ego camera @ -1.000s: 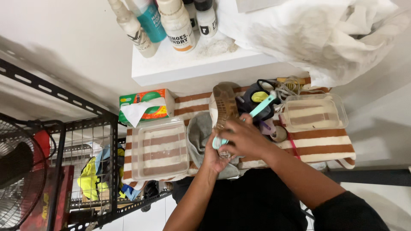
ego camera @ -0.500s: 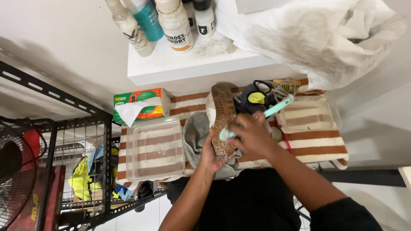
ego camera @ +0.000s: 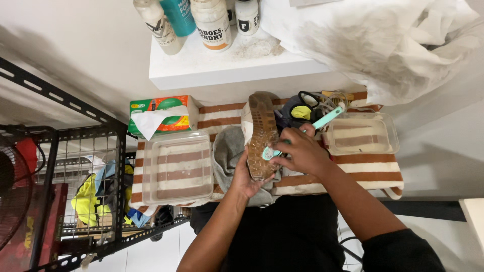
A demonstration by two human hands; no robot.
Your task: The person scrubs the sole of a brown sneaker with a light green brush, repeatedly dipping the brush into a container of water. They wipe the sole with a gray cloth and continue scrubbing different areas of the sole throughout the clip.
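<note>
A brown-and-white striped towel (ego camera: 353, 171) covers the work surface. On its left sits a clear plastic tub (ego camera: 176, 166), seemingly empty; a smaller clear tub (ego camera: 362, 133) on the right also looks empty. Far left, a green tissue box (ego camera: 164, 113) has a tissue sticking out. In the middle, the left hand (ego camera: 247, 176) grips a shoe (ego camera: 262, 133) sole-up, while the right hand (ego camera: 301, 151) clenches a teal brush (ego camera: 322, 122), its head on the sole.

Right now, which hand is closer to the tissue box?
Left. The left hand cups the shoe just right of the tissue box; the right hand, holding the brush, is farther right.
</note>
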